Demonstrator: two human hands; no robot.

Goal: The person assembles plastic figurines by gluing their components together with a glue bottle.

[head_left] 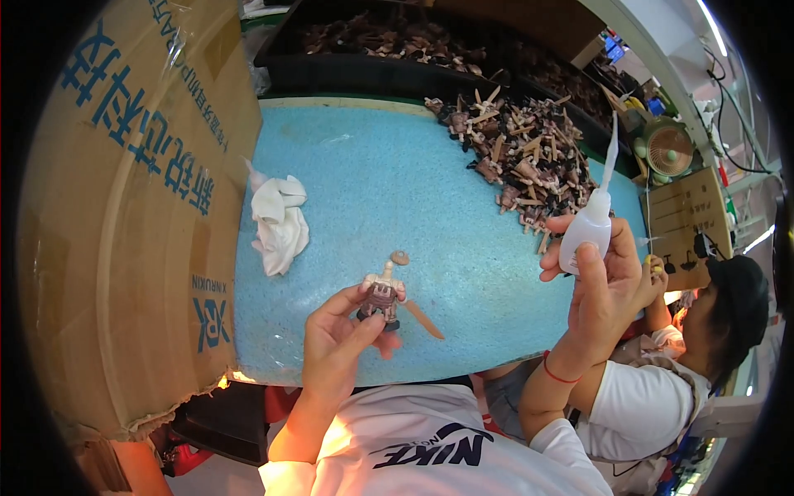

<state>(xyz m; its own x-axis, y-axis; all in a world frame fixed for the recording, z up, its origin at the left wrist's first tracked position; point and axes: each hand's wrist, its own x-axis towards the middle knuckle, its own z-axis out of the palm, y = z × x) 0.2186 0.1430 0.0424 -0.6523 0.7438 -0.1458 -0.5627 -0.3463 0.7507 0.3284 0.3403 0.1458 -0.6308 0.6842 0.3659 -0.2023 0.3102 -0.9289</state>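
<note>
Left hand (339,343) is pinched shut on a small toy figure (381,298), thumb and fingertips gripping its dark base so the pale torso and neck peg stand upright and exposed, easy to reach from above. The wrist is bent back, forearm rising from the lower edge, holding the figure just over the blue foam mat (389,190) on the desk. Right hand (604,273) is wrapped tight around a white squeeze bottle (585,236), its long thin nozzle pointing up and away, well apart from the figure; the elbow is cocked, a red band at the wrist. A small tan round part (399,258) lies on the mat just beyond the figure, a tan strip (423,320) beside it. Further out: a crumpled white cloth (279,221) to the left, a heap of brown figure parts (525,157) at the far right, a cardboard box (124,207) on the left, and a seated co-worker (711,331) to the right.
</note>
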